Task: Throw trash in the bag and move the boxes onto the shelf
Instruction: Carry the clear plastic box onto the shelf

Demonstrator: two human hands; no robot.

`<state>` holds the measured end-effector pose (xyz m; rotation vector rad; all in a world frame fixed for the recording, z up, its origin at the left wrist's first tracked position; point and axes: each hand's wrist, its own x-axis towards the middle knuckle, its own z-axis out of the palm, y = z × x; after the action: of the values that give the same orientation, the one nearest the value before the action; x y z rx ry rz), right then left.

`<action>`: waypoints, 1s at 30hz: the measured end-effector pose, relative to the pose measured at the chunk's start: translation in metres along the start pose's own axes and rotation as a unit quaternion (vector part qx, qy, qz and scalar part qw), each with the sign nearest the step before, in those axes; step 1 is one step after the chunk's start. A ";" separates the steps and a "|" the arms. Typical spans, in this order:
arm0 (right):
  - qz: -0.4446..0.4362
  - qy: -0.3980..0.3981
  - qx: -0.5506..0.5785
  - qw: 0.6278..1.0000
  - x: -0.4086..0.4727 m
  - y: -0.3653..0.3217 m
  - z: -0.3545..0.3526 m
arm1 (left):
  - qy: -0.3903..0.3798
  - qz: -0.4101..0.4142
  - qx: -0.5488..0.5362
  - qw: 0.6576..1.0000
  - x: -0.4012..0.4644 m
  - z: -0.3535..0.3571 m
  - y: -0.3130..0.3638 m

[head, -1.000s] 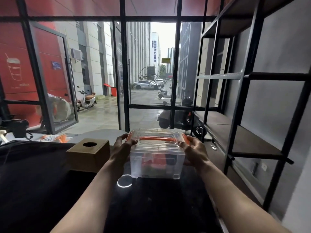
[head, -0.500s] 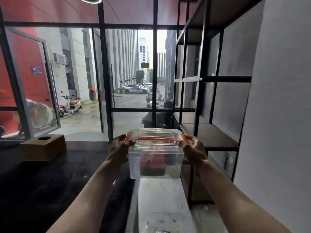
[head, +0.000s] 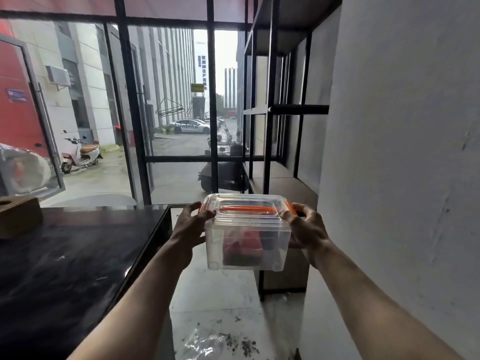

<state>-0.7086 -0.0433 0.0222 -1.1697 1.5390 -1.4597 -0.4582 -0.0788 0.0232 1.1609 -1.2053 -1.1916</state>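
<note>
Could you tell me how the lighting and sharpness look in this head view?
Head view: daylight through the glass wall backlights the scene; the black table stays dark; the clear storage box is sharp; wide-angle bending bows the shelf frame.

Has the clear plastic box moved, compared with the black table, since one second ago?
Yes. The clear box, held by the left hand and right hand, was above the black table; it has gone right, past the table's edge, toward the metal shelf.
</note>
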 end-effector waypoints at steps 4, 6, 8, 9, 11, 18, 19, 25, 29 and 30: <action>-0.012 0.002 0.007 1.000 0.002 0.000 -0.002 | 0.012 0.006 -0.020 1.000 0.000 0.003 -0.002; -0.004 -0.006 -0.006 1.000 0.003 0.004 -0.001 | 0.015 0.010 -0.021 1.000 -0.001 0.003 -0.005; -0.010 -0.003 -0.016 1.000 0.009 0.010 0.002 | 0.018 0.012 -0.024 0.999 0.004 0.004 -0.009; -0.015 -0.004 -0.022 1.000 0.022 0.014 0.003 | 0.023 0.011 -0.028 0.999 0.016 0.008 -0.013; -0.022 -0.011 -0.031 0.999 0.051 0.019 0.009 | 0.034 0.013 -0.028 0.999 0.042 0.012 -0.020; -0.030 -0.027 -0.063 0.997 0.190 0.043 0.048 | 0.061 0.006 -0.039 0.997 0.181 0.027 -0.053; -0.030 -0.029 -0.067 0.997 0.215 0.045 0.057 | 0.060 0.007 -0.038 0.997 0.207 0.029 -0.057; -0.029 -0.042 -0.066 0.996 0.365 0.045 0.116 | 0.076 0.006 -0.042 0.996 0.364 0.031 -0.058; -0.023 -0.052 -0.071 0.996 0.444 0.046 0.150 | 0.087 -0.004 -0.040 0.995 0.442 0.026 -0.058; -0.025 -0.056 -0.065 0.996 0.462 0.045 0.159 | 0.091 -0.004 -0.041 0.995 0.461 0.024 -0.056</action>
<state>-0.7260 -0.5337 0.0019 -1.3515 1.5572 -1.3183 -0.4821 -0.5422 -0.0143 1.1857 -1.0069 -1.1052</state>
